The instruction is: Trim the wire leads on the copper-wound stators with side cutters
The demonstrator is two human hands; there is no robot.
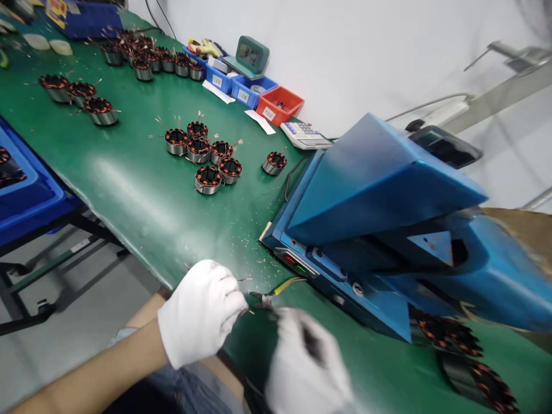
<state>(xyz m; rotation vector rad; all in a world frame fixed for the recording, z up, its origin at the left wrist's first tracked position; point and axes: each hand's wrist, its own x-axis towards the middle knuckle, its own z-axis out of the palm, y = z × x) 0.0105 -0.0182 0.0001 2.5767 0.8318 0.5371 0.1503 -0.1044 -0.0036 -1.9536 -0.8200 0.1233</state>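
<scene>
My left hand (204, 310), in a white glove, is closed over a motor stator whose body the glove hides. Thin copper wire ends (245, 279) stick out around its fingers. My right hand (308, 362), also gloved and blurred by motion, has its fingers curled in at the lower middle. What lies in its fingertips cannot be made out. Between the hands are cutting pliers (266, 300), one yellow handle pointing up and right. The other handle is hidden or blurred near my right fingertips, so whether I touch it is unclear.
A blue machine (375, 190) fills the right side, with large stators (466, 356) beside it. Several small stators (208, 179) stand mid-table, more behind. Bins (280, 106), a calculator (305, 135) and a clock (252, 54) line the wall. Copper clippings litter the green table (129, 190).
</scene>
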